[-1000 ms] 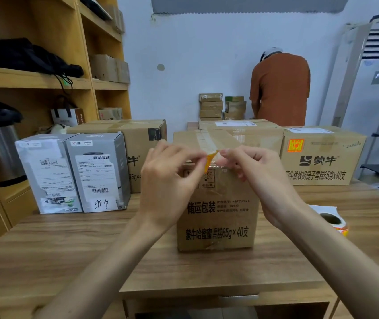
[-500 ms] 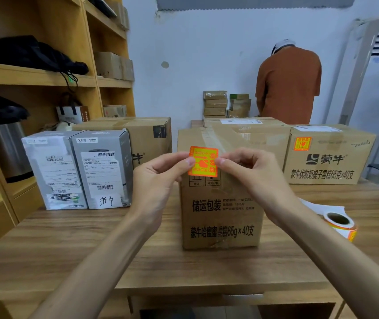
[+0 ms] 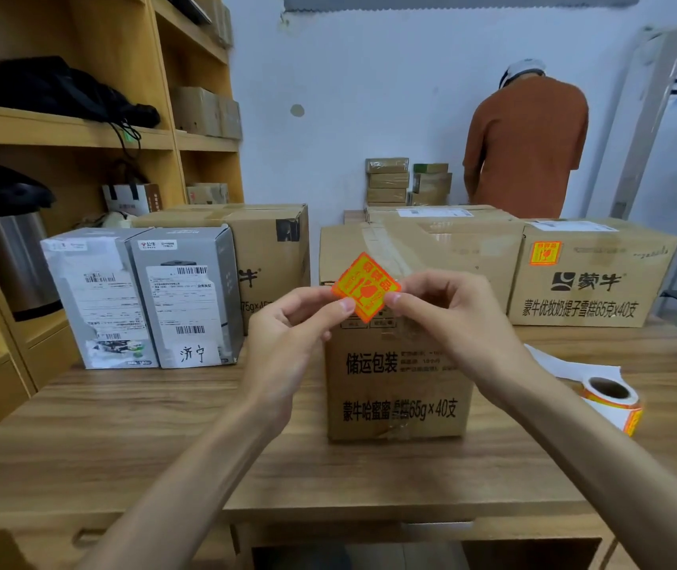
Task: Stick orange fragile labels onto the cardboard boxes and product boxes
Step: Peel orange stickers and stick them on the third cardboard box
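An orange fragile label (image 3: 364,286) hangs in the air, turned like a diamond, in front of the upper face of the middle cardboard box (image 3: 400,364). My left hand (image 3: 295,335) pinches its lower left edge and my right hand (image 3: 447,318) pinches its lower right edge. The cardboard box on the right (image 3: 591,277) carries an orange label (image 3: 545,253) near its top left corner. Two grey product boxes (image 3: 143,298) stand at the left, and another cardboard box (image 3: 262,248) sits behind them.
A roll of orange labels (image 3: 612,401) with a loose white backing strip lies on the wooden table (image 3: 164,425) at the right. Wooden shelves (image 3: 61,125) line the left wall. A person in an orange shirt (image 3: 525,146) stands at the back, facing away.
The label, held square half a second ago, has turned to a diamond and sits a little lower. A second ago it was edge-on between my fingertips.
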`<state>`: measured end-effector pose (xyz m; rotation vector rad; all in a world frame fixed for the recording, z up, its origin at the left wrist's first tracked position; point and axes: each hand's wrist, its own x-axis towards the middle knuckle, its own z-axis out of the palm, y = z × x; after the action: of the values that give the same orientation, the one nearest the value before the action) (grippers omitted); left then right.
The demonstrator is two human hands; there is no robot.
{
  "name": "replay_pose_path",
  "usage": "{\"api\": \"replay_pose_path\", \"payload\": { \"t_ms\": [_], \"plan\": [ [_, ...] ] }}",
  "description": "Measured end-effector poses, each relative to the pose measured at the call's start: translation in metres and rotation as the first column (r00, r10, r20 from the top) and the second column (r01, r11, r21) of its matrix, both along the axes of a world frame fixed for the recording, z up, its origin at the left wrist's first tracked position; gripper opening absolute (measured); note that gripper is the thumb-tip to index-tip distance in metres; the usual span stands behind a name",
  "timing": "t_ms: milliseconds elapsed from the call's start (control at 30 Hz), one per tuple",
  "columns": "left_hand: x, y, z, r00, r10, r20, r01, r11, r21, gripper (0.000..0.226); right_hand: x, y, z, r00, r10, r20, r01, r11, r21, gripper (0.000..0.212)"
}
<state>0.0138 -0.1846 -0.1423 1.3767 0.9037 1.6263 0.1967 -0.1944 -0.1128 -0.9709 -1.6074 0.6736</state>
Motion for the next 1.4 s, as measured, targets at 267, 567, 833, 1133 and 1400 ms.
{"api": "replay_pose_path", "payload": {
  "t_ms": [267, 567, 833, 1133, 1400],
  "plan": [
    [-0.023, 0.005, 0.006, 0.942, 0.132, -0.309, -0.055, 0.968, 0.245, 0.005, 0.02, 0.006, 0.006, 0.878, -0.014, 0.478, -0.039, 0.994, 0.099, 0.016],
    [-0.02, 0.006, -0.006, 0.928, 0.176, -0.328, -0.092, 0.962, 0.256, 0.004, 0.005, 0.009, -0.016, 0.886, -0.264, 0.381, 0.179, 0.953, 0.245, 0.012],
    [-0.01, 0.019, -0.007, 0.842, 0.397, -0.366, -0.233, 0.879, 0.417, 0.005, -0.01, 0.013, -0.02, 0.79, -0.514, 0.336, 0.332, 0.818, 0.47, 0.015],
    [-0.009, 0.025, -0.008, 0.755, 0.521, -0.398, -0.281, 0.805, 0.522, 0.012, -0.014, 0.018, -0.022, 0.743, -0.586, 0.323, 0.37, 0.762, 0.531, 0.014],
    [-0.009, 0.028, -0.011, 0.682, 0.602, -0.415, -0.309, 0.752, 0.583, 0.014, -0.017, 0.022, -0.024, 0.698, -0.636, 0.329, 0.373, 0.716, 0.591, 0.02]
  ]
}}
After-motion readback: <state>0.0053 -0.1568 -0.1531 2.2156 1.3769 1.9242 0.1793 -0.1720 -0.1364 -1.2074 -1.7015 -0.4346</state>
